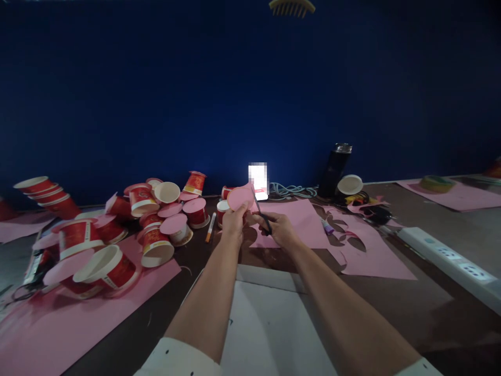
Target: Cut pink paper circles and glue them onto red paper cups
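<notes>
Pinched in my left hand (235, 222) is a piece of pink paper (239, 198) with a rounded outline, held up above the table. My right hand (279, 230) grips a pair of scissors (267, 223) by the dark handles. Their blades point up and away from me, at the right edge of the pink piece. Whether the blades are apart cannot be made out. Below both hands lies a larger pink sheet (299, 222). An orange-and-white marker (210, 227) rests on the table left of my left hand.
Many red paper cups (105, 269), several with pink paper discs, crowd the left side. A lit phone (258, 180) stands behind my hands. At the right are a dark flask (334, 169), pink scraps (364, 237) and a white power strip (450, 261). White board (274, 324) lies in front.
</notes>
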`<action>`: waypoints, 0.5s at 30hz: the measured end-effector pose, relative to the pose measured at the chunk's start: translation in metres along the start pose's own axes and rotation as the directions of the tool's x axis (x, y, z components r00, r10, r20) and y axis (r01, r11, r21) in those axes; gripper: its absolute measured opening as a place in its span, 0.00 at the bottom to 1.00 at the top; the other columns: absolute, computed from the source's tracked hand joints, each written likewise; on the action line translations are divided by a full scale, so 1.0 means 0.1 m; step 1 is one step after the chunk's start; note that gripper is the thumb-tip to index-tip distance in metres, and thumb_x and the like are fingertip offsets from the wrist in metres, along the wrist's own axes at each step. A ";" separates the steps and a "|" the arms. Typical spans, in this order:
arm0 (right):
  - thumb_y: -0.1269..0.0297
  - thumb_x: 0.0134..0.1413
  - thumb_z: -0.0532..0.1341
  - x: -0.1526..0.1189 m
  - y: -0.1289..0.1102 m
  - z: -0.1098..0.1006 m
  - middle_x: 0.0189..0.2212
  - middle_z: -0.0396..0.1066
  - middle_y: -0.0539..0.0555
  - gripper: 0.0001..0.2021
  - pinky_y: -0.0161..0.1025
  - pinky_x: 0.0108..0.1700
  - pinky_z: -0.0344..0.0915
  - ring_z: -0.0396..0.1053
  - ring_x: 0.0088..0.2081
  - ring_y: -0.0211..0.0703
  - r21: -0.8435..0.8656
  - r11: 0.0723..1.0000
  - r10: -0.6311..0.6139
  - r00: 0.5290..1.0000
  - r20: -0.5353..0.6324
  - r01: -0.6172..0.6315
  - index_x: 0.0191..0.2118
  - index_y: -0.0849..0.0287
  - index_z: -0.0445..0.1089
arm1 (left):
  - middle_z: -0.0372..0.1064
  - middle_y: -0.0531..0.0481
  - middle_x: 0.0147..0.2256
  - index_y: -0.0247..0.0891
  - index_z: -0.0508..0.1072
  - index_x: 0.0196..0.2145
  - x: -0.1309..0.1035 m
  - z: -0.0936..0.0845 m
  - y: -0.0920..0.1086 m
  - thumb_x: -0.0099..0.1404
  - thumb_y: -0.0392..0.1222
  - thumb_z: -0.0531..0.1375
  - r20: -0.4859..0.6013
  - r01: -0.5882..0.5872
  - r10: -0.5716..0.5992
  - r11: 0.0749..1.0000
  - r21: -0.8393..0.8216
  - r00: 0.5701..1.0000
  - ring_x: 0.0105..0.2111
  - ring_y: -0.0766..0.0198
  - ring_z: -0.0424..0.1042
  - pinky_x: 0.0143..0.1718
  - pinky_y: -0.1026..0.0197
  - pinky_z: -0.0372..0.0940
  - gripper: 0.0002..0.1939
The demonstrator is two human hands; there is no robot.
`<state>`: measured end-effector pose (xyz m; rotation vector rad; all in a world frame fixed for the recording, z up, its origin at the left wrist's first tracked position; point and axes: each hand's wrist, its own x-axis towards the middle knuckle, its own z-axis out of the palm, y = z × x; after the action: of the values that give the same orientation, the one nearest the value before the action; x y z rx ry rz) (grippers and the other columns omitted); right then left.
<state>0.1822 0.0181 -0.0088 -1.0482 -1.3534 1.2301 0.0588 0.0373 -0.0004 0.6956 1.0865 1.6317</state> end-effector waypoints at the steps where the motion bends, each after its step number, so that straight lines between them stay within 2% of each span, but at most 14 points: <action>1: 0.49 0.39 0.67 0.00 0.00 0.00 0.19 0.65 0.48 0.27 0.32 0.24 0.57 0.60 0.21 0.32 -0.004 1.000 -0.001 1.000 -0.001 0.001 0.42 0.64 0.76 | 0.63 0.56 0.18 0.31 0.72 0.28 0.00 0.00 0.00 0.45 0.42 0.67 -0.003 0.001 -0.001 1.000 0.003 1.000 0.16 0.74 0.58 0.18 0.68 0.52 0.14; 15: 0.50 0.39 0.67 -0.02 -0.02 0.00 0.20 0.66 0.48 0.25 0.32 0.24 0.57 0.59 0.21 0.32 -0.010 1.000 0.006 1.000 0.006 -0.005 0.41 0.64 0.76 | 0.62 0.57 0.17 0.32 0.69 0.25 0.00 0.00 0.03 0.41 0.43 0.68 -0.055 0.019 -0.022 0.999 -0.041 0.998 0.15 0.75 0.58 0.17 0.70 0.50 0.15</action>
<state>0.1821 0.0162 -0.0066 -1.0566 -1.3631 1.2326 0.0578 0.0370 0.0020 0.6143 1.0934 1.6592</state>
